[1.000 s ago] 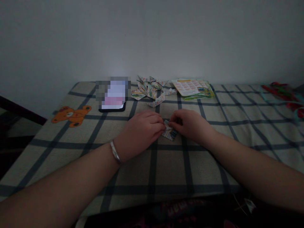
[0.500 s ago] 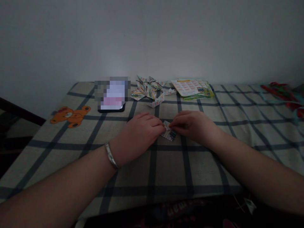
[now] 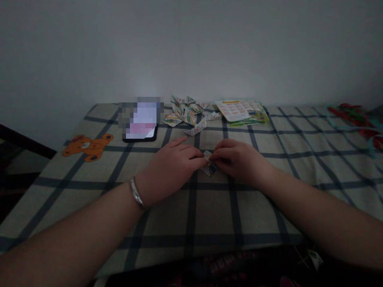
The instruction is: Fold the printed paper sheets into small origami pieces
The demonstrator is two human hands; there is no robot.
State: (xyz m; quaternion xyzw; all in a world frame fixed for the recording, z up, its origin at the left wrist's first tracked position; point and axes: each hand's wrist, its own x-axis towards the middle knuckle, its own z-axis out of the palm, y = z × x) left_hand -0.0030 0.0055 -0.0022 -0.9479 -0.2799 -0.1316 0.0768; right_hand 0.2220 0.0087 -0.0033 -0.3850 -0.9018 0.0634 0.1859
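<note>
My left hand (image 3: 172, 167) and my right hand (image 3: 237, 159) meet at the middle of the checked tablecloth (image 3: 209, 207). Both pinch a small folded piece of printed paper (image 3: 209, 167) that rests on the cloth between the fingertips. A silver bangle (image 3: 136, 194) sits on my left wrist. Most of the paper is hidden under the fingers.
A phone (image 3: 140, 119) with a lit screen lies at the back left. Beside it is a heap of several folded paper pieces (image 3: 188, 113) and a stack of printed sheets (image 3: 241, 111). An orange bear print (image 3: 86, 146) marks the cloth. Red and green items (image 3: 356, 115) lie at the far right.
Both hands and the paper have shifted slightly to the left, and the fingers have closed in tighter on the paper.
</note>
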